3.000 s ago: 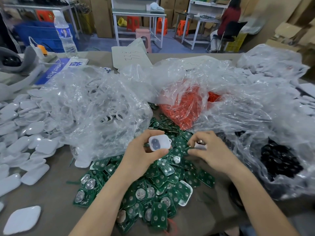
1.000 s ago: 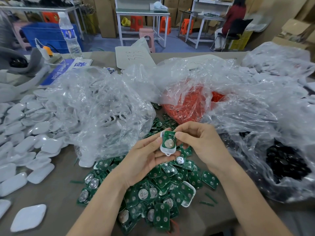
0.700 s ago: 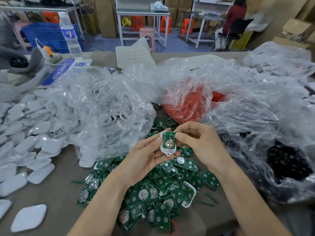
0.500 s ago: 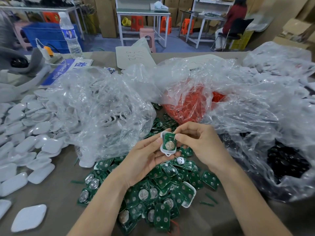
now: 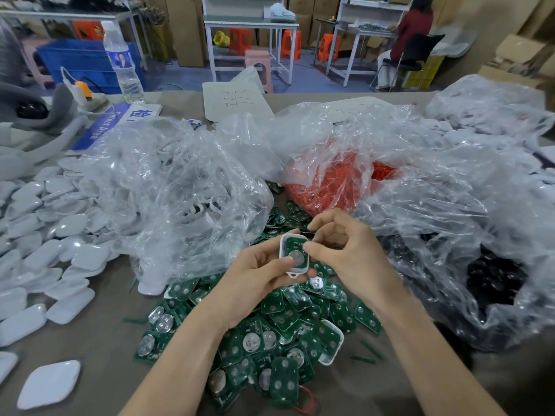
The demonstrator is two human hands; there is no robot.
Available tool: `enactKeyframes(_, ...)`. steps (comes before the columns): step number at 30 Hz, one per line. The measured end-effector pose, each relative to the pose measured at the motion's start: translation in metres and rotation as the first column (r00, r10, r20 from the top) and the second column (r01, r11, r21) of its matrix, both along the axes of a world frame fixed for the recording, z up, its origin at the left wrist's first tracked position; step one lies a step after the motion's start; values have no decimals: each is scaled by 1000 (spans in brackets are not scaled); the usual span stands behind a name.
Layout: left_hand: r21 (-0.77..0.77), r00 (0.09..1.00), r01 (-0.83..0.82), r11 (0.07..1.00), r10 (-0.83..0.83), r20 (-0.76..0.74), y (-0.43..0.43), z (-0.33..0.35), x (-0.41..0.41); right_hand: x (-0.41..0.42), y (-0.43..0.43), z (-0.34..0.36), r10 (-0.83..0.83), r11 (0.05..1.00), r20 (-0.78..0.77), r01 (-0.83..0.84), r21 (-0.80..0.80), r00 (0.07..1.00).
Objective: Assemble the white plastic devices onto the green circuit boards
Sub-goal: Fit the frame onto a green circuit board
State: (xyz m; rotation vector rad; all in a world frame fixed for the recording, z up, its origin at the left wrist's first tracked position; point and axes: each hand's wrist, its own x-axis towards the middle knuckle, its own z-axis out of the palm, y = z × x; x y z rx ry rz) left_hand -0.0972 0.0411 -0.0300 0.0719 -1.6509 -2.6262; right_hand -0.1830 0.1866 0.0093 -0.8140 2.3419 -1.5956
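**Green, white and clear plastic on a drab table**

The shell [image 5: 282, 243] is white; the board [image 5: 294, 244] seated in it is dark green with a silver disc at its middle; the heap [image 5: 279, 319] of boards beneath is the same green, dotted with silver rounds; the covers [image 5: 45, 253] at the left are glossy white; the bags [image 5: 180, 190] are clear, one showing red-orange parts [image 5: 339, 181], another black parts [image 5: 495, 274]; the table [image 5: 99, 340] is grey-brown; the sign [image 5: 102, 127] is blue with white lettering; the crate [image 5: 81, 61] is blue; the stools [image 5: 291, 43] are orange.
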Motion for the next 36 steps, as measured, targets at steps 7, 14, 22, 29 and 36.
enactKeyframes(7, -45, 1000, 29, 999, -29, -5, -2, -2, 1, 0, 2, -1, 58, 995, 183, -41, -94, 981)
enactKeyframes(14, -16, 999, 44, 999, -44, 6, -3, -2, 1, -1, 3, -4, 90, 991, 169, -71, -114, 982)
enactKeyframes(22, -164, 998, 41, 986, -49, -44, -1, -2, 2, 0, 3, -2, 96, 991, 192, -76, -112, 977)
enactKeyframes(29, -97, 999, 8, 995, -12, -39, -2, -4, 2, 2, 3, -1, 95, 995, 231, -91, -26, 968)
enactKeyframes(36, 29, 1000, -16, 999, 17, -12, -3, -3, 1, 10, 7, -3, 117, 989, 249, -89, -122, 961)
